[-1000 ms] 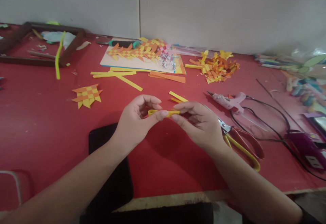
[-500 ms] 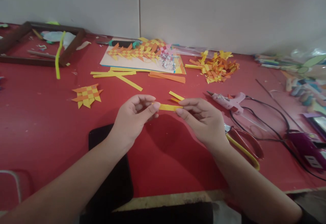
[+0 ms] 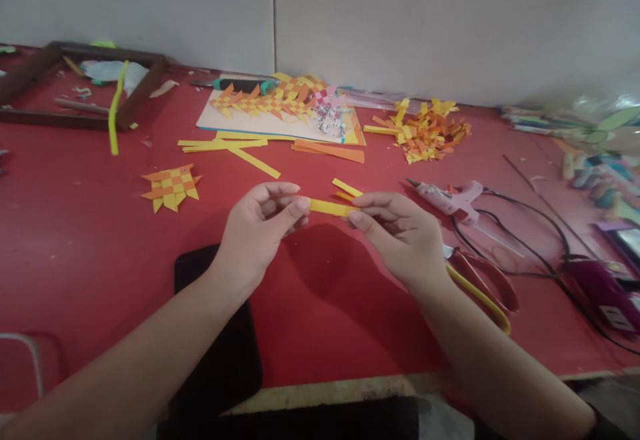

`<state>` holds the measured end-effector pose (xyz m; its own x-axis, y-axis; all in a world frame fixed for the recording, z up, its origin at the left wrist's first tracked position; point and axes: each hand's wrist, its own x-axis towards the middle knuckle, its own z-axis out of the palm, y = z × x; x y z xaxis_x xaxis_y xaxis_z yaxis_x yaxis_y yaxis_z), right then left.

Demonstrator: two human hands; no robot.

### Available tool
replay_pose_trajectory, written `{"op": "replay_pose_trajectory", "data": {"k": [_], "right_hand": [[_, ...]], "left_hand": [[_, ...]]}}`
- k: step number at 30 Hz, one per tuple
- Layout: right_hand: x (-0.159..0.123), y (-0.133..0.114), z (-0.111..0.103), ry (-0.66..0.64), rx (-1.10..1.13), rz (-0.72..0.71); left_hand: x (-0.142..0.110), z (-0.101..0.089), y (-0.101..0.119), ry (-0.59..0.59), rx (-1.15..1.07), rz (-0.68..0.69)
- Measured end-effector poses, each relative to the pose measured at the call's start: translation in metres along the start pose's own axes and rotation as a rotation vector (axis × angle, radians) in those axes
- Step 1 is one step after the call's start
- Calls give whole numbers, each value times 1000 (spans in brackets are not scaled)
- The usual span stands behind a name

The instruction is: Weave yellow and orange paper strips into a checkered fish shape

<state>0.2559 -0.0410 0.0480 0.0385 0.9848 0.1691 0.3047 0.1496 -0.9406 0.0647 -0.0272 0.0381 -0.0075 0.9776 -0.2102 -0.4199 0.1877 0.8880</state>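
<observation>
Because the yellow strip [image 3: 330, 209] hangs between two pinches, the left hand [image 3: 255, 227] closed on its nine-o'clock end and the right hand [image 3: 405, 243] on its three-o'clock end, it looks most at risk from uneven fingers: an outward pull could tear it or slip it free, and a twist could crease it askew. How much of it lies behind the fingertips, or whether it is doubled there, I cannot tell, so a misaligned edge might go unnoticed. Just past the right fingers, toward one o'clock, lie short yellow pieces [image 3: 345, 187]; a careless knuckle could sweep them across the counter [image 3: 330, 333]. Near four o'clock, the scissors [image 3: 475, 293] are partly hidden by the right hand, so drawing it back blindly might snag or nick it. Around three o'clock is the glue gun [image 3: 450, 201], its nozzle facing the hands; if it is hot, which doesn't show, a wide reach could burn. Farther off, the woven piece [image 3: 173, 187] at nine o'clock could be crumpled by a stray left elbow or sleeve.
</observation>
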Motion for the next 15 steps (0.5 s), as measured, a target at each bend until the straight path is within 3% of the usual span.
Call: {"op": "replay_pose_trajectory", "data": {"k": [15], "right_hand": [[-3,2,1,-98,-27,-64]], "left_hand": [[-1,-2,7,14,188,59]]}}
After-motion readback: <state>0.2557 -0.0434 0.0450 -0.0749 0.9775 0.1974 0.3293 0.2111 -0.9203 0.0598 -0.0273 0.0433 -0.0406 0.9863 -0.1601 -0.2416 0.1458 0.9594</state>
